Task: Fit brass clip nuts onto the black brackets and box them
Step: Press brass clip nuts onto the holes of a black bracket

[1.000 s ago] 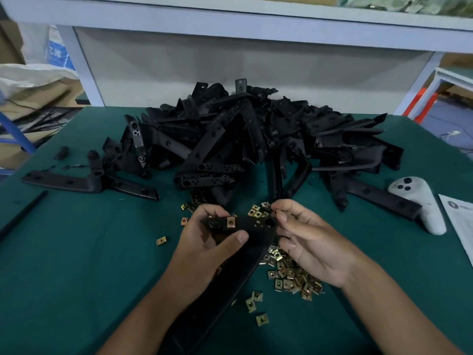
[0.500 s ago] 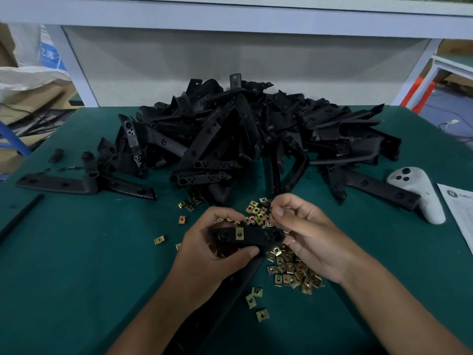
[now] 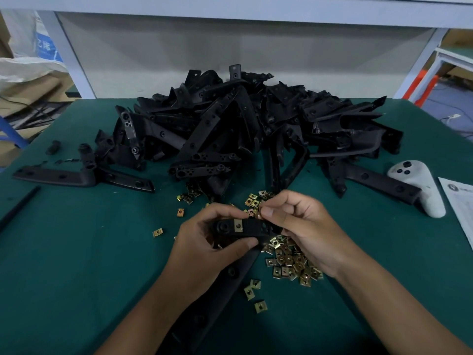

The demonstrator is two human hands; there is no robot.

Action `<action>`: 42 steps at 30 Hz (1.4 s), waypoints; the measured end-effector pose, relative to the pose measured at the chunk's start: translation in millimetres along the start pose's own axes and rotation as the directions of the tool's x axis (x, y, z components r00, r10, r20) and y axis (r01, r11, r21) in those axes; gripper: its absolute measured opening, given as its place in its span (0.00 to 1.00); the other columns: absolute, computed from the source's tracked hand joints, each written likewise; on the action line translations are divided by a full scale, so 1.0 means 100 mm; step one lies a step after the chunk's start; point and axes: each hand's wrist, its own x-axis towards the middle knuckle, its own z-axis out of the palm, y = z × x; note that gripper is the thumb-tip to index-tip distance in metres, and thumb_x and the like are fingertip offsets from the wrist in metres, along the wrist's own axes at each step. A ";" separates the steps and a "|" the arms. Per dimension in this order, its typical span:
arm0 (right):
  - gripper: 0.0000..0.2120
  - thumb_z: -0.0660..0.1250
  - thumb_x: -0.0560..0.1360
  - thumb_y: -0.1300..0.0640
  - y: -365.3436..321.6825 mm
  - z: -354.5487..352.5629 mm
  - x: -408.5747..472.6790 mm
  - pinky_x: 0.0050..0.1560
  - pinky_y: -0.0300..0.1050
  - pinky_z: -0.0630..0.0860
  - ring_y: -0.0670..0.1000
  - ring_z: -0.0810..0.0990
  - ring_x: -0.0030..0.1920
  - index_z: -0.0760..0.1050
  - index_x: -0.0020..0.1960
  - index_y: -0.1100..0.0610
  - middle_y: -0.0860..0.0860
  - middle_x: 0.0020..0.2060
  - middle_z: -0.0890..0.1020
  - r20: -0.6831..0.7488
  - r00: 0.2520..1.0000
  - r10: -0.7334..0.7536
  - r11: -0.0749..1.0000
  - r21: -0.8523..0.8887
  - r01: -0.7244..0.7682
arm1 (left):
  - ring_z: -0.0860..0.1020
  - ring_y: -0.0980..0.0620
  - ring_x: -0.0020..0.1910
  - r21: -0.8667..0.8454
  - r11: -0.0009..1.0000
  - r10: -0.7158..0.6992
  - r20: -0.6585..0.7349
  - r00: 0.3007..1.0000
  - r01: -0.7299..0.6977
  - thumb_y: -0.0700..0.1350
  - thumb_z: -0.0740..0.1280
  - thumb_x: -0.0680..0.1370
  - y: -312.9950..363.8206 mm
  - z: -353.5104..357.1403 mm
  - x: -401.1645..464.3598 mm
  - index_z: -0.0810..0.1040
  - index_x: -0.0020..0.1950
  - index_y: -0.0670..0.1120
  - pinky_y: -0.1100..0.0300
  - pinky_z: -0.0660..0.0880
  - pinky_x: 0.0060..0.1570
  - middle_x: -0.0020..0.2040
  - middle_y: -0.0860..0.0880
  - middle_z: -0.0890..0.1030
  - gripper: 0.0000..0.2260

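My left hand [image 3: 204, 249] grips one end of a long black bracket [image 3: 250, 228], thumb under and fingers over it. One brass clip nut [image 3: 238, 224] sits fitted on that end. My right hand [image 3: 304, 231] pinches a second brass clip nut [image 3: 259, 212] at the bracket's top edge. The bracket's long arm runs down towards me between my forearms. Loose brass clip nuts [image 3: 291, 262] lie in a heap under my right hand. A big pile of black brackets [image 3: 243, 129] fills the back of the green table [image 3: 76, 252].
A white handheld controller [image 3: 417, 188] and a paper sheet [image 3: 460, 208] lie at the right. Two long brackets [image 3: 76, 176] lie apart at the left, near a thin black rod [image 3: 18, 208]. Stray nuts [image 3: 256, 293] lie near the front. A white frame stands behind the pile.
Both hands with the bracket have drifted slightly towards me. My right hand's fingers have closed in at the bracket's top edge with a nut.
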 end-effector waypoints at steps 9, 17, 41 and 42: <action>0.00 0.74 0.70 0.53 -0.01 0.00 0.01 0.45 0.39 0.75 0.44 0.82 0.40 0.83 0.41 0.48 0.46 0.35 0.84 -0.017 0.999 -0.043 0.999 -0.020 0.043 | 0.84 0.52 0.50 0.024 1.000 0.005 -0.011 1.000 -0.005 0.49 0.79 0.68 0.01 0.00 0.00 0.83 0.51 0.55 0.65 0.78 0.51 0.50 0.51 0.86 0.13; 0.02 0.74 0.70 0.50 0.02 -0.01 0.02 0.45 0.43 0.69 0.41 0.79 0.38 0.83 0.41 0.47 0.44 0.34 0.83 -0.026 0.999 -0.031 0.999 -0.030 0.030 | 0.84 0.51 0.51 -0.007 1.000 -0.014 0.007 1.000 0.014 0.48 0.79 0.69 -0.01 -0.02 0.01 0.83 0.52 0.55 0.63 0.79 0.52 0.51 0.49 0.86 0.13; 0.10 0.68 0.75 0.42 0.09 -0.06 0.06 0.48 0.44 0.72 0.47 0.77 0.43 0.84 0.44 0.47 0.46 0.41 0.84 -0.010 0.993 -0.118 0.983 -0.144 0.116 | 0.84 0.51 0.49 -0.033 0.999 -0.004 0.000 1.000 0.004 0.47 0.79 0.69 -0.01 -0.03 0.02 0.83 0.51 0.53 0.63 0.79 0.51 0.49 0.49 0.86 0.12; 0.13 0.67 0.75 0.41 0.10 -0.06 0.06 0.48 0.47 0.70 0.47 0.76 0.44 0.84 0.45 0.47 0.45 0.42 0.84 -0.025 0.992 -0.124 0.981 -0.152 0.119 | 0.84 0.50 0.49 -0.056 0.998 -0.002 0.003 1.000 0.002 0.46 0.79 0.69 0.00 -0.03 0.02 0.83 0.51 0.52 0.62 0.80 0.51 0.49 0.48 0.86 0.12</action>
